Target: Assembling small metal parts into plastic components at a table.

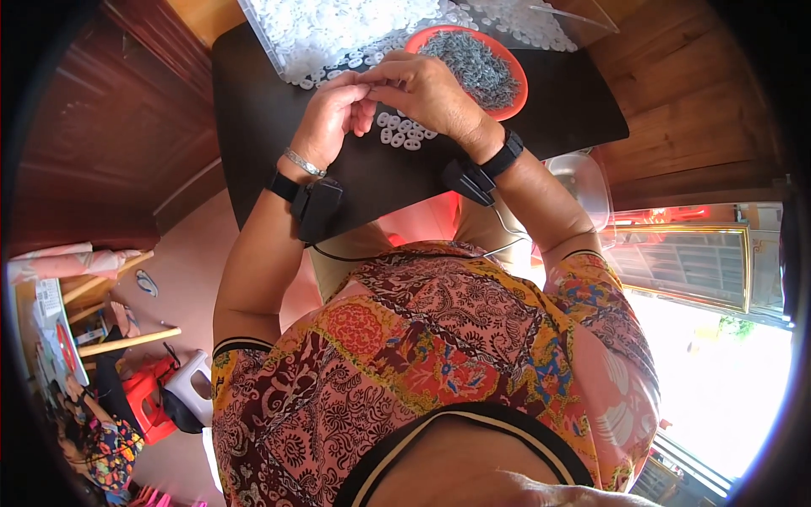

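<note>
Above the dark tabletop (270,169), my left hand (328,120) and my right hand (427,91) meet at the fingertips. Both have their fingers closed in a pinch. Whatever lies between them is too small or too hidden to make out. Just below the hands, a loose group of small white plastic pieces (404,133), oval with holes, lies on the table. Beyond my right hand stands an orange-red bowl (522,84) filled with thin grey metal pieces that look like screws. A big heap of similar white pieces (338,29) fills the far side.
A clear plastic sheet or box wall (263,38) edges the heap. Right of the table is a translucent tub (583,182). Black straps with boxes and a cable (355,256) are on my wrists. At left are a red stool (148,406), a pale stool (193,387) and another person (101,448).
</note>
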Motion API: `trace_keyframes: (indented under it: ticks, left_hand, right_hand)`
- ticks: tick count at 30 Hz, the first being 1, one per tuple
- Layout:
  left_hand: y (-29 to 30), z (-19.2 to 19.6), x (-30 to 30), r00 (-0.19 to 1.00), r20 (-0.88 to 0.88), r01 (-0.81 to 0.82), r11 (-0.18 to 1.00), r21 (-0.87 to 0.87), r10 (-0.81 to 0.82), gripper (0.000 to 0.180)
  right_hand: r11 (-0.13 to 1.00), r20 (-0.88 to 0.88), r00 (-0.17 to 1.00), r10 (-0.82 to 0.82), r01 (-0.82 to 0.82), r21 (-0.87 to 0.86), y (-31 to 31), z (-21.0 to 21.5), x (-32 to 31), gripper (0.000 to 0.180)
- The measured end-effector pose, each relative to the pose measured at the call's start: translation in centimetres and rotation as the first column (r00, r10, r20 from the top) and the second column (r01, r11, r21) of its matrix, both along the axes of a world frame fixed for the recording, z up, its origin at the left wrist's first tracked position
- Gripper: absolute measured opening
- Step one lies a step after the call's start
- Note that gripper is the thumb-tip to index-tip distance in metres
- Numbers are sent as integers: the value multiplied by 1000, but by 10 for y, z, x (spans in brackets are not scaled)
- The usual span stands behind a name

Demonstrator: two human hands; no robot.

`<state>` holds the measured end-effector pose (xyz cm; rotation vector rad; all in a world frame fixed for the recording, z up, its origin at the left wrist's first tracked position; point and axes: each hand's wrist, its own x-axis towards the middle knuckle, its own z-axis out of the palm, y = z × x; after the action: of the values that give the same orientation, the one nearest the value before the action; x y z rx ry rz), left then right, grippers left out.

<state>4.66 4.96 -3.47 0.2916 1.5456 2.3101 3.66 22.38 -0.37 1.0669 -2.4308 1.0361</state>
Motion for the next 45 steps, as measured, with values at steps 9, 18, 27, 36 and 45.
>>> trace_keyframes:
  ticks: [9,18,27,36,45]
  left_hand:
    - [-2,3,0,995,-67,-81,992,-96,74,12]
    - [-3,3,-3,964,-21,-265,960,-90,264,14]
    - [-2,4,-2,972,-59,-234,958,-166,227,14]
    - [-2,6,1,971,-65,-236,958,-164,228,12]
    - [-4,5,-3,970,-45,-244,960,-138,240,12]
  right_hand:
    - [998,94,995,-44,40,42,54,29,-22,20]
    - [922,88,977,-196,153,356,99,15,-48,14]
    - [737,-141,980,-143,201,646,89,-9,-56,14]
    - [771,-33,980,-195,174,612,100,10,-44,12]
    - [787,-108,982,-155,189,587,83,-1,-56,15]
